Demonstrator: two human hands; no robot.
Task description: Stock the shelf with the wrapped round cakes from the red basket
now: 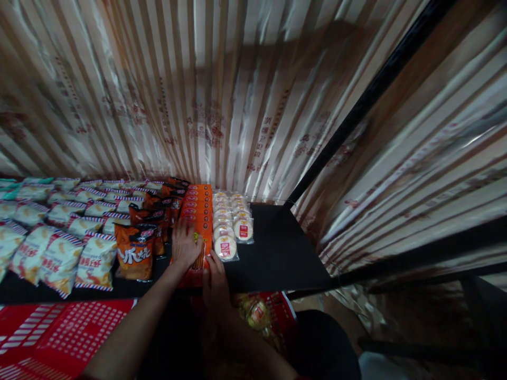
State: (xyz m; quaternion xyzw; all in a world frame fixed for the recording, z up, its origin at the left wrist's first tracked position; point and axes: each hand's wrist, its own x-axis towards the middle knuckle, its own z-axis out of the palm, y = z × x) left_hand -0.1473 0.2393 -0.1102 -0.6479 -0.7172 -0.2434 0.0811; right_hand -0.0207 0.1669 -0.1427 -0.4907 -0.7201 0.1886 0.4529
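Note:
A row of overlapping orange snack packets (197, 203) runs from the back to the front of the black shelf (273, 258). My left hand (185, 244) rests on the left side of the front packet, its fingers stretched forward and the thumb apart. Against the packet's lower right edge lies my right hand (216, 278), fingers extended. Part of the front packet is hidden under the hands. Just right of it stand two columns of round white crackers (225, 247) in clear wrappers. Left of my left hand are darker orange snack bags (134, 253) with black tops.
Several rows of pale chip bags (95, 258) fill the shelf's left part. Below its front edge are a red plastic basket (83, 332) and a red bag with yellow-wrapped pieces (257, 314). Striped sheeting (222, 105) hangs behind; a black post (356, 116) slants on the right.

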